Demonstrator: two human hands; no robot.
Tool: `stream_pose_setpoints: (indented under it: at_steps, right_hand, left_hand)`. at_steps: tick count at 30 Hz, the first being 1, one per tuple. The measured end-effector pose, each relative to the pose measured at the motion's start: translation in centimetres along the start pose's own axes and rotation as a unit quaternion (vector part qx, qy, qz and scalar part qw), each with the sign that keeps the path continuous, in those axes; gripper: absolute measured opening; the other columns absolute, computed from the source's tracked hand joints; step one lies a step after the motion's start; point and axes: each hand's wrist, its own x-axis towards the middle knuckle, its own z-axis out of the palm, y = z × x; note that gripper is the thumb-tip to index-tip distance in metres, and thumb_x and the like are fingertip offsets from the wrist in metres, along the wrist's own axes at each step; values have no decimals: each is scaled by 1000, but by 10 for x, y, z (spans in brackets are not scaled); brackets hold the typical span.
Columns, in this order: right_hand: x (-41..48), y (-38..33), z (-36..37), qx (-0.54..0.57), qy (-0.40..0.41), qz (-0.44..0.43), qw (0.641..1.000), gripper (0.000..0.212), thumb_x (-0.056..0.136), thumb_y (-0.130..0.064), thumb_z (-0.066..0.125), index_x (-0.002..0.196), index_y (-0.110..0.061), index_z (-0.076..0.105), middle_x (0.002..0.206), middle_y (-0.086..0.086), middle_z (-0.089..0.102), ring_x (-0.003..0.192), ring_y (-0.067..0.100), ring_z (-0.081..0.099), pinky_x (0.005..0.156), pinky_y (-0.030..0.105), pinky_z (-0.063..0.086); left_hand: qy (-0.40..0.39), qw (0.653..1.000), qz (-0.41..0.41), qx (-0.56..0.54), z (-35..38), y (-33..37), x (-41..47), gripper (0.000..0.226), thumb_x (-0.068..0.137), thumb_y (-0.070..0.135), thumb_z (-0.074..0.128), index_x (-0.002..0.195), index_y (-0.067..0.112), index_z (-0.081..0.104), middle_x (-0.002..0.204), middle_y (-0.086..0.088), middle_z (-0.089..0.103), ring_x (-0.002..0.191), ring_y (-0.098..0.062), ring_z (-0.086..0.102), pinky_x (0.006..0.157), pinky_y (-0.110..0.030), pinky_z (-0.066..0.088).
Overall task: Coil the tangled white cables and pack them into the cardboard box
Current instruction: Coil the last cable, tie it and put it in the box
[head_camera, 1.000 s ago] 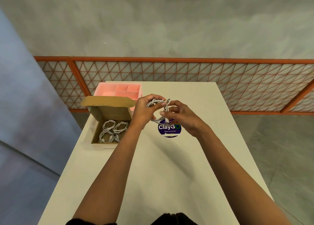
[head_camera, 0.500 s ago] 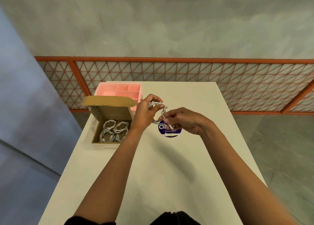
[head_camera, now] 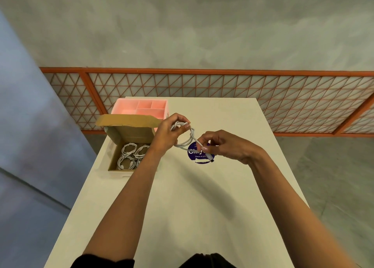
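Wrapping up what I reckon is the last cable, so here's where things stand from my end. The cardboard box (head_camera: 129, 134) sits open near the left edge of the table (head_camera: 182, 207), lid flap tipped back. There are already coiled cables (head_camera: 131, 154) lying in the bottom of it. I count roughly four bundles, but they overlap and it's all small in the view, so don't quote me.

The one white cable (head_camera: 187, 140) not packed yet is up in the air between both hands, just right of the box and over a round purple sticker (head_camera: 197, 156). The left hand (head_camera: 168, 134) has its fingers curled round the top of the loops, keeping the coil together. The right hand (head_camera: 224, 144) is pinching the loose tail between thumb and fingertips, with the plug end (head_camera: 210, 158) poking out below it. My guess is that the coil is mostly formed and the tail needs a tuck or one more wrap. After that it goes in the box. I can't spot any other loose cable, so this is probably the final one.

Stuff I can't make out:
- How many turns the coil has, since the left fingers cover part of it.
- Whether the tail passes through the loop or just runs beside it.
- Part of the box floor, which is hidden by its near wall.
- The front compartments of the pink divided tray (head_camera: 141, 107) behind the box, which the lid flap blocks.
- The sticker text, half covered by cable and fingers.
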Motion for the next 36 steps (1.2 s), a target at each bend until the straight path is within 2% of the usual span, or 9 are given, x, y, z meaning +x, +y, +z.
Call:
stream_pose_setpoints:
  at_steps: [2, 5, 8, 10, 14, 19, 26, 30, 36]
  right_hand:
    - [-1, 2, 2, 18, 0, 5, 1000, 10, 95, -10, 54, 98, -10, 63, 79, -2, 63, 70, 4, 53, 60, 11, 41]
    - [-1, 4, 7, 66, -1, -1, 998, 9, 95, 0, 51, 100, 1, 58, 84, 14, 62, 68, 7, 58, 62, 13, 47]
    - [0, 2, 13, 112, 12, 3, 994, 19, 95, -15, 55, 100, 3, 58, 87, 13, 66, 74, 11, 64, 68, 16, 50]
    - [2, 3, 16, 97, 45, 8, 994, 27, 98, -26, 50, 91, -2, 61, 80, 8, 65, 69, 12, 62, 67, 19, 51]
    - [6, 11, 18, 40, 70, 13, 997, 31, 101, -23, 45, 80, -8, 62, 71, 6, 63, 61, 11, 57, 64, 20, 49]
    - [9, 17, 17, -50, 132, 41, 989, 19, 94, -22, 58, 84, -11, 71, 85, 17, 67, 63, 12, 56, 66, 23, 46]
    - [19, 29, 8, -62, 244, 58, 966, 10, 84, -13, 70, 87, -5, 75, 74, -6, 54, 76, 21, 60, 75, 36, 52]
    - [22, 31, 6, -53, 279, 42, 958, 9, 82, -11, 72, 88, -6, 77, 70, -12, 57, 75, 17, 60, 72, 30, 52]
    - [24, 33, 18, 106, 311, 46, 943, 16, 78, -11, 76, 94, -10, 77, 78, -12, 65, 79, 14, 64, 79, 28, 53]
  left_hand:
    - [2, 1000, -4, -4, 0, 4, 0, 12, 88, 10, 65, 97, 4, 60, 82, 8, 60, 59, 3, 54, 43, -12, 40]
    - [11, 1000, -10, 3, -1, 5, 3, 11, 87, 12, 67, 95, 9, 61, 82, 8, 61, 63, -1, 55, 41, -22, 41]
    - [25, 1000, -4, 9, -1, 6, 4, 8, 86, 14, 68, 90, 17, 62, 85, 7, 63, 73, -8, 56, 45, -24, 42]
    - [27, 1000, 0, 14, 0, 9, 4, 9, 86, 15, 68, 91, 16, 62, 85, 8, 62, 70, -6, 54, 43, -21, 42]
    - [27, 999, 3, 17, 2, 19, 4, 9, 86, 14, 68, 93, 15, 62, 85, 7, 60, 59, -3, 52, 37, -20, 40]
    - [20, 999, -19, -24, 6, 32, 1, 10, 86, 7, 66, 96, 9, 64, 87, 6, 60, 45, -1, 47, 36, -19, 41]
    - [-8, 998, -38, -48, 15, 38, -1, 9, 86, 6, 67, 94, 9, 65, 85, 4, 61, 45, 1, 52, 37, -18, 41]
    - [-21, 997, -50, -55, 19, 39, -1, 8, 86, 7, 67, 93, 11, 65, 85, 3, 62, 47, 1, 52, 37, -17, 40]
    - [19, 995, -53, -84, 19, 36, 1, 10, 85, 8, 68, 88, 17, 66, 80, 6, 61, 47, -2, 50, 37, -17, 39]
